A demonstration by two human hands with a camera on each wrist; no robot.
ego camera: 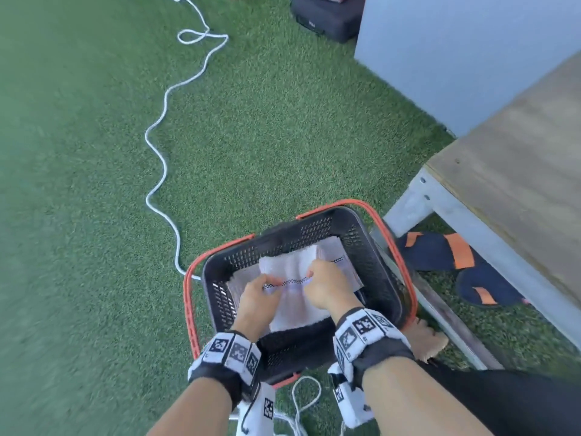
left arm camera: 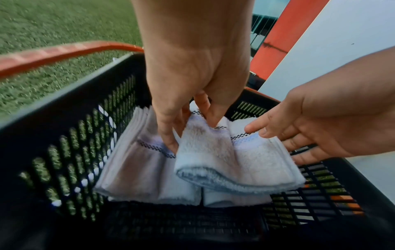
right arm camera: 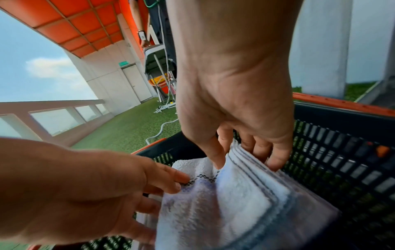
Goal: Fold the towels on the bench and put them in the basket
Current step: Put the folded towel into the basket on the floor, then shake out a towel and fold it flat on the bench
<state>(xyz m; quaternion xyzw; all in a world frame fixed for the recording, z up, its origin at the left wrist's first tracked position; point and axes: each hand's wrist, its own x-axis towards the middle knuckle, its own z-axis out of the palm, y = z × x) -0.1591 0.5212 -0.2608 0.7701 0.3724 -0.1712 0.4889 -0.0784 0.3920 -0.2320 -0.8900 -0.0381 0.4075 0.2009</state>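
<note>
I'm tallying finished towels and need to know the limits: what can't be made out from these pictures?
- How many towels lie under the top towel in the basket: both hands and that towel cover them in every view.
- Whether the bench holds more: the head view's edge cuts it off.
</note>
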